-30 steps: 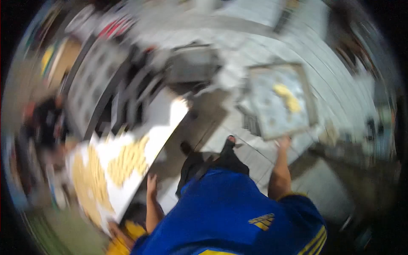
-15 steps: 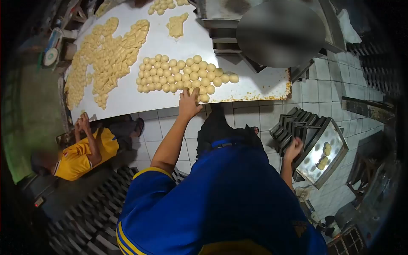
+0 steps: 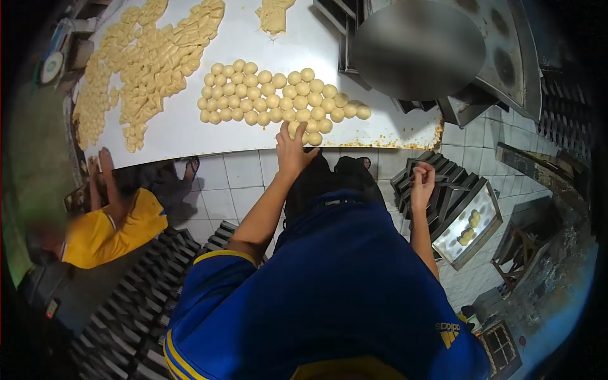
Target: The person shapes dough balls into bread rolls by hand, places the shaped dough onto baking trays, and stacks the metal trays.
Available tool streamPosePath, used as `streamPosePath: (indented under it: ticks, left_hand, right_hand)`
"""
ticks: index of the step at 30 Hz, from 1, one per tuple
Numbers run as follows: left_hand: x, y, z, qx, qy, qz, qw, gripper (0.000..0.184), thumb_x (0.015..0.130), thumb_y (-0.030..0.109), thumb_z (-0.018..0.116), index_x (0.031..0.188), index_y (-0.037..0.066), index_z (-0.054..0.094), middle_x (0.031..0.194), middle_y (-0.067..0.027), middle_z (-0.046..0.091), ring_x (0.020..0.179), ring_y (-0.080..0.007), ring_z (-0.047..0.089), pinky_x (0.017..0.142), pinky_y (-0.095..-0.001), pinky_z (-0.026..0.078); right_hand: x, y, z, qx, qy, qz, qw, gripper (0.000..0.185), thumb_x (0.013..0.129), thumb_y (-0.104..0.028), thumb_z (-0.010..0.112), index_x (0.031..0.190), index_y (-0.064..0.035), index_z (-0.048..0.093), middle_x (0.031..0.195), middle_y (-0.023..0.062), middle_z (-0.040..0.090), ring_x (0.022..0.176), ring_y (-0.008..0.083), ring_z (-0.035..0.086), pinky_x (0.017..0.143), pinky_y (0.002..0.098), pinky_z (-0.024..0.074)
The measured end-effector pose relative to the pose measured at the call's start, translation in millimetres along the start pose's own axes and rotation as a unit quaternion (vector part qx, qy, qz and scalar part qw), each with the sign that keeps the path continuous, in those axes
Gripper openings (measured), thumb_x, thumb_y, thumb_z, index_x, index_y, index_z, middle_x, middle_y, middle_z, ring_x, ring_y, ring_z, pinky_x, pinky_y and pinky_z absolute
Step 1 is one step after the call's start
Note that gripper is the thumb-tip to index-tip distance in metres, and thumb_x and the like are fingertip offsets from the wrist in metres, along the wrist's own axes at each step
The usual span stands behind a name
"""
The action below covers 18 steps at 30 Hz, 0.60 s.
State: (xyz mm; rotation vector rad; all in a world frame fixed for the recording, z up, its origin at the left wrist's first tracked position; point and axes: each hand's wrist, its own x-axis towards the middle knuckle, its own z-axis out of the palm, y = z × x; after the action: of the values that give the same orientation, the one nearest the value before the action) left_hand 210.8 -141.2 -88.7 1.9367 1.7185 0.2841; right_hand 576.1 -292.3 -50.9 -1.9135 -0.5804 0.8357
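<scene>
Rows of round dough balls [image 3: 252,104] lie on the white table [image 3: 240,138]. At their near edge, my left hand [image 3: 294,151] rests its spread fingers against the closest balls, thumb apart from the fingers. My right hand [image 3: 423,177] hangs over a stack of dark metal trays [image 3: 443,193], its fingers loosely bent and apart, with nothing visible in them. Beside that stack, a shiny tray [image 3: 459,253] carries several dough balls [image 3: 469,229]. Cut dough pieces [image 3: 152,69] cover the table's left part, and a flat dough lump [image 3: 273,16] lies at the top.
A person in a yellow shirt [image 3: 111,231] has both hands at the table's left edge. Dark pans [image 3: 500,28] stand at the upper right, partly behind a blurred round patch. Black slatted racks [image 3: 136,310] are at lower left, and a scale [image 3: 52,66] stands at upper left.
The view has swung from the tray on the floor side to the table. My left hand has come to the dough balls; my right hand has left the tray's edge.
</scene>
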Motion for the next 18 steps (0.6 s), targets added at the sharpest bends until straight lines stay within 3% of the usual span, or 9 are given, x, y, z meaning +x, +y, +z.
streamPosePath:
  ticks: [2,8,10,11,13,15,18]
  left_hand:
    - [4.0,3.4,6.4,0.015,0.028,0.008,0.999,0.079,0.071,0.032,0.09,0.142,0.025,0.056,0.143,-0.0235,0.042,0.121,-0.0439,0.048,0.091,-0.0566,0.052]
    - [6.8,7.1,16.6,0.076,0.031,0.041,0.996,0.068,0.069,0.026,0.087,0.132,0.025,0.064,0.135,-0.0186,0.047,0.113,-0.0395,0.052,0.076,-0.051,0.054]
    - [11.0,9.9,20.6,0.087,0.028,0.041,0.995,0.063,0.07,0.023,0.086,0.13,0.023,0.065,0.131,-0.0178,0.049,0.109,-0.0398,0.054,0.075,-0.0514,0.055]
    - [11.8,10.1,22.3,0.101,0.024,0.039,0.994,0.058,0.072,0.02,0.084,0.128,0.022,0.067,0.128,-0.0171,0.05,0.105,-0.0401,0.055,0.073,-0.0518,0.057]
    - [17.2,1.3,35.1,0.081,0.043,0.051,0.995,0.054,0.07,0.016,0.083,0.122,0.021,0.067,0.124,-0.016,0.051,0.104,-0.0394,0.055,0.072,-0.0513,0.056]
    - [18.7,-3.7,37.6,0.062,0.061,0.065,0.994,0.051,0.069,0.013,0.082,0.117,0.02,0.066,0.121,-0.0149,0.051,0.104,-0.0388,0.055,0.071,-0.0509,0.056]
    - [17.8,-0.7,22.3,0.037,0.034,0.065,0.997,0.048,0.071,0.007,0.079,0.116,0.017,0.066,0.12,-0.0164,0.051,0.105,-0.0407,0.055,0.077,-0.0516,0.057]
  right_hand:
    - [4.2,7.7,-4.8,-0.007,-0.006,0.006,1.0,0.018,0.102,-0.012,0.064,0.119,-0.0087,0.062,0.092,-0.0056,0.061,0.075,0.0035,0.054,0.064,0.0194,0.042]
    - [24.4,21.7,-12.0,-0.06,-0.041,-0.015,0.997,0.019,0.101,-0.01,0.063,0.12,-0.0073,0.061,0.091,-0.0038,0.061,0.077,0.0051,0.055,0.066,0.0209,0.0438]
    - [32.7,28.6,-4.7,-0.114,-0.072,-0.099,0.986,0.019,0.101,-0.011,0.064,0.12,-0.0057,0.062,0.092,-0.0022,0.062,0.081,0.0076,0.057,0.069,0.0239,0.0472]
    - [29.7,7.7,7.1,-0.124,-0.11,-0.066,0.984,0.021,0.102,-0.014,0.064,0.117,-0.0006,0.063,0.101,0.0056,0.067,0.087,0.0151,0.06,0.083,0.0288,0.0501]
    - [26.0,-25.5,41.0,-0.202,-0.172,-0.044,0.963,0.023,0.103,-0.019,0.062,0.119,-0.0019,0.063,0.103,0.0112,0.069,0.086,0.0221,0.064,0.085,0.0327,0.0522]
    - [32.4,-44.5,80.5,-0.201,-0.266,-0.092,0.938,0.025,0.099,-0.018,0.064,0.12,-0.0059,0.064,0.108,0.0156,0.068,0.095,0.0311,0.066,0.089,0.0407,0.0528]
    - [46.7,-63.2,132.3,-0.327,-0.293,-0.298,0.848,0.04,0.088,-0.016,0.07,0.127,-0.0148,0.063,0.129,0.0145,0.059,0.123,0.0366,0.055,0.098,0.0493,0.0504]
